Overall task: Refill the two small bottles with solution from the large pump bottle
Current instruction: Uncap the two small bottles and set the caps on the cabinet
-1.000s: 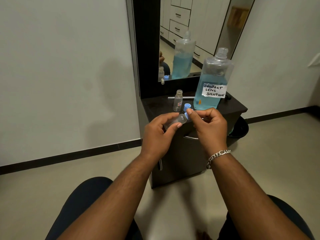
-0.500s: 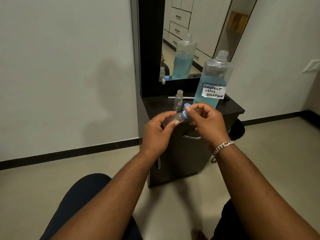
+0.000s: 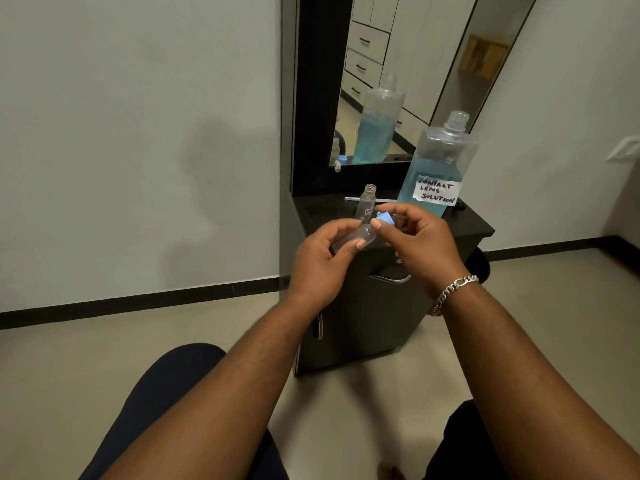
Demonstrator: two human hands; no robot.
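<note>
My left hand [image 3: 322,261] grips a small clear bottle [image 3: 362,235], held on its side in front of the dark cabinet [image 3: 460,226]. My right hand [image 3: 419,240] pinches its blue cap [image 3: 386,218] between thumb and fingers at the bottle's mouth. A second small clear bottle [image 3: 367,202] stands uncapped on the cabinet top just behind my hands. The large bottle [image 3: 438,171], half full of blue liquid and labelled "contact lens solution", stands open-necked at the right of the cabinet top.
A mirror [image 3: 398,81] in a dark frame rises behind the cabinet and reflects the bottles. A thin white stick [image 3: 356,199] lies at the back of the top. A dark round bin [image 3: 479,263] sits beside the cabinet on the right. My knees are at the bottom.
The blue cap has lifted up and away from the bottle's mouth in my right hand. The camera view has shifted slightly; both hands stay in front of the cabinet.
</note>
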